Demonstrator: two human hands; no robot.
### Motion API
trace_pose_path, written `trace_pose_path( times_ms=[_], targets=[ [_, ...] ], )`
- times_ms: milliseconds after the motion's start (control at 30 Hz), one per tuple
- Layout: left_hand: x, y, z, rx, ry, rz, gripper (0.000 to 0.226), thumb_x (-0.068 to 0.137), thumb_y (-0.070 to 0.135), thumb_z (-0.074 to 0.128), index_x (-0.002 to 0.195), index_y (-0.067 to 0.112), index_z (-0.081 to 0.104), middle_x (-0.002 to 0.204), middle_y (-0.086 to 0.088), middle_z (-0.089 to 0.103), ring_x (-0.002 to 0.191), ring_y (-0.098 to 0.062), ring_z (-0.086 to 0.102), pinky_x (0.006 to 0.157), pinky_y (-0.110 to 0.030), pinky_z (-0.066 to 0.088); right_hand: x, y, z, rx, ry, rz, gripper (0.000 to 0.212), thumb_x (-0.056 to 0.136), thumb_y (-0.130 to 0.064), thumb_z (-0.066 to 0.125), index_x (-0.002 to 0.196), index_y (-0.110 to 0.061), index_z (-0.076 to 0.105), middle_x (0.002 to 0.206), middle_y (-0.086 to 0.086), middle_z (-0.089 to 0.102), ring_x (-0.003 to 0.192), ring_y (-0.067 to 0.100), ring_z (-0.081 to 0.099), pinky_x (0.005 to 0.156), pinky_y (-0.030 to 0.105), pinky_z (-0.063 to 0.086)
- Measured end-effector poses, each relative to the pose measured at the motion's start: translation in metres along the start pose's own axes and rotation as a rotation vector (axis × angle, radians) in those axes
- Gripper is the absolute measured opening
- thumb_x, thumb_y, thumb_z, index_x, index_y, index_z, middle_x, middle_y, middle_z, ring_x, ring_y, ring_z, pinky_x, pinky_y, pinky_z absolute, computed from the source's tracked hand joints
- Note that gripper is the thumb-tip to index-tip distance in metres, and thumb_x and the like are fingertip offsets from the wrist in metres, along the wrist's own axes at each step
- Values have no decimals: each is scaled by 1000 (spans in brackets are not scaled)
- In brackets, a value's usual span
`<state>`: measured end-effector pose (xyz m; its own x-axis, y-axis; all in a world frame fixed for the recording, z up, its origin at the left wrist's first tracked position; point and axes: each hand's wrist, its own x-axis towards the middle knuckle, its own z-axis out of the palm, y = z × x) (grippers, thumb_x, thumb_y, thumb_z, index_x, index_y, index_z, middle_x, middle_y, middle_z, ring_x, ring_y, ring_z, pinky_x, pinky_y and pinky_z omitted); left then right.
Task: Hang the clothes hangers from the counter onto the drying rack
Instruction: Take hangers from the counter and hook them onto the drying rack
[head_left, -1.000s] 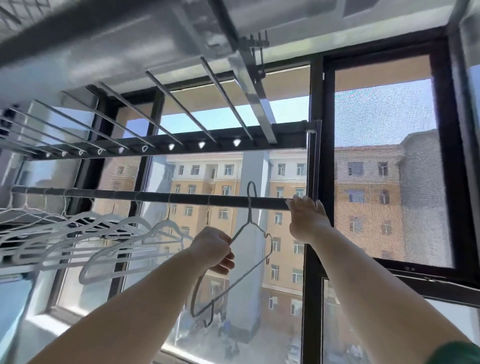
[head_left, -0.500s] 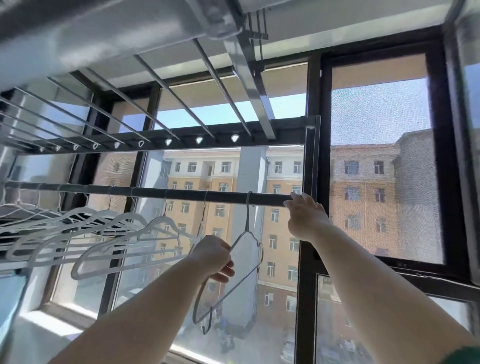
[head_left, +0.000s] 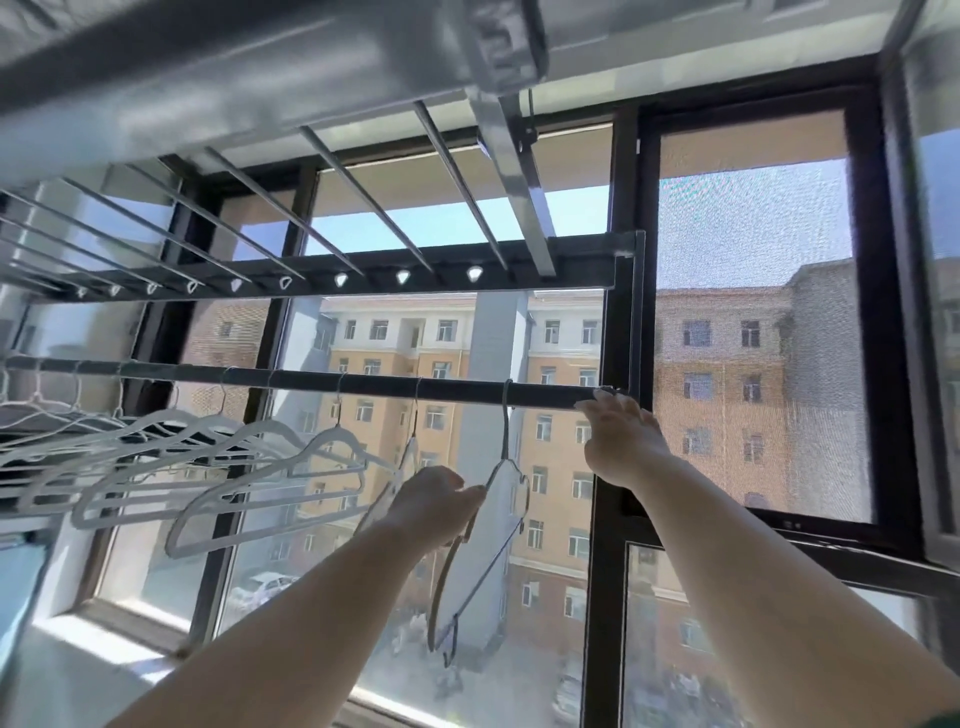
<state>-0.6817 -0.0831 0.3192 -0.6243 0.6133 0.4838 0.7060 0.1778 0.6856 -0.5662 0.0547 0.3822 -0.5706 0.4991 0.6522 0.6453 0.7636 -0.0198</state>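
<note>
Head view: rod (head_left: 363, 382) across window.
L hand (head_left: 436, 506): pinches hanger (head_left: 504, 431) at shoulder.
Hanger: hook over rod, near R end, beside white hangers (head_left: 270, 467).
R hand (head_left: 621, 441): fingers straight, tips on rod end.

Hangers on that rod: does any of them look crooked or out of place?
Only the rightmost grey hanger: hooked on the rod, it slants off to the left, because the left hand holds its shoulder. The right hand touches the rod's end. Nothing looks broken.
</note>
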Motion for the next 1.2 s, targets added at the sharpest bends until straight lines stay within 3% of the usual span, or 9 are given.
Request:
trace_pose_path(
  times_ms=[67,100,233,333,500,733,933,1067,1200],
  targets=[
    [0,0,-1,113,44,22,40,94,33,45,124,7,51,127,-9,55,117,-23,51,99,-31,39,-2,0,0,20,0,11,58,92,-6,38,145,-20,21,156,1,9,144,23,5,116,40,8],
    [-2,0,-2,139,76,41,41,94,34,45,126,8,50,131,-8,54,120,-22,50,99,-30,39,-3,0,0,32,2,17,57,92,-6,38,145,-20,21,156,1,9,144,23,5,116,40,8],
    [-19,0,-7,211,292,188,33,93,34,45,122,18,53,128,2,57,117,-14,51,94,-26,41,-7,-5,0,115,43,29,58,91,-2,38,144,-19,23,154,3,15,142,22,9,115,37,11],
    [-34,-9,-17,283,420,255,33,92,36,44,123,25,51,134,8,50,125,-10,42,101,-24,36,-13,-12,3,263,108,40,54,92,-3,38,143,-16,27,152,3,23,140,21,17,113,34,16],
    [-70,-47,-39,144,523,295,42,85,26,59,125,19,49,129,4,52,122,-13,44,100,-24,31,-48,-34,21,617,220,64,37,96,-9,39,132,-11,44,140,3,43,131,17,36,107,28,28],
    [-64,-108,-43,-42,377,116,69,85,27,60,142,13,24,142,-6,40,129,-23,40,105,-38,35,-102,-93,52,817,168,100,39,93,-28,49,129,-11,48,131,6,54,121,15,49,99,24,35],
    [-47,-135,-54,-153,285,107,66,88,21,57,143,10,22,141,-11,41,128,-28,42,103,-37,35,-134,-153,63,872,157,206,74,84,-46,59,143,-16,26,146,1,35,134,14,33,108,26,28],
    [-44,-153,-61,-140,186,80,56,90,19,53,139,10,29,136,-13,49,122,-29,49,98,-35,39,-144,-181,75,778,121,293,75,88,-29,59,146,-15,15,151,-1,24,138,13,24,110,22,21],
    [-43,-164,-72,-132,148,130,44,92,16,50,133,6,39,124,-14,59,113,-29,57,93,-34,43,-147,-197,81,650,186,343,61,90,-11,51,144,-12,23,147,2,34,134,16,34,109,22,25]
  ],
)
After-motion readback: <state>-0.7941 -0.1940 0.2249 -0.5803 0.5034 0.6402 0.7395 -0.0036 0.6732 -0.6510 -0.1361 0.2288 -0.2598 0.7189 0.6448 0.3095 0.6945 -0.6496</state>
